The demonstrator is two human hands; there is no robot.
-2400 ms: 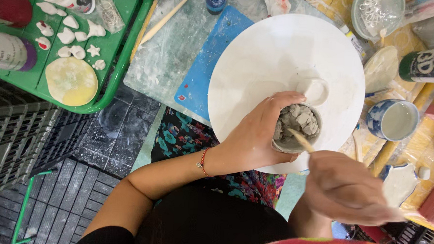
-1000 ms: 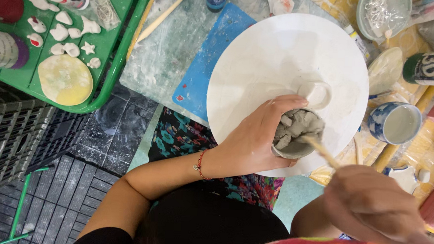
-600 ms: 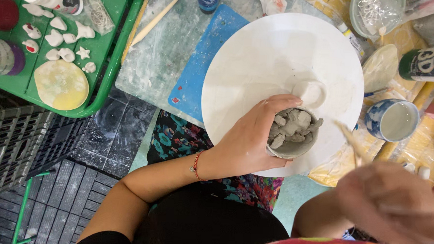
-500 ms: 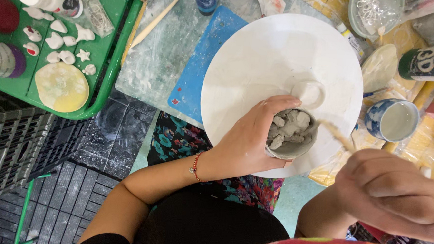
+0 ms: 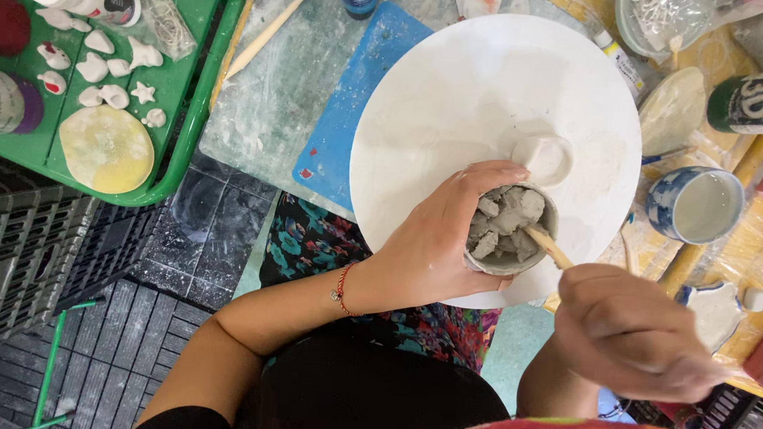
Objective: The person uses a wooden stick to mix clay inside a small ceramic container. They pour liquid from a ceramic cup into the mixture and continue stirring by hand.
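Note:
My left hand (image 5: 436,243) wraps around a small round cup (image 5: 513,230) filled with grey clay lumps, holding it over the near edge of a large white round plaster board (image 5: 455,89). My right hand (image 5: 638,333) is closed on a wooden stick (image 5: 548,247) whose tip pokes into the clay in the cup. A shallow round dent (image 5: 545,156) in the board lies just beyond the cup.
A green tray (image 5: 185,86) at the left holds small white clay shapes and a pale yellow disc (image 5: 106,148). A blue mat (image 5: 343,110) lies under the board. A blue-patterned cup (image 5: 695,205) and a green can (image 5: 759,102) stand at the right. Grey crates (image 5: 19,259) sit lower left.
My right hand pulled the stick out to the right, then brought it back into the clay. The cup tilted slightly in my left hand.

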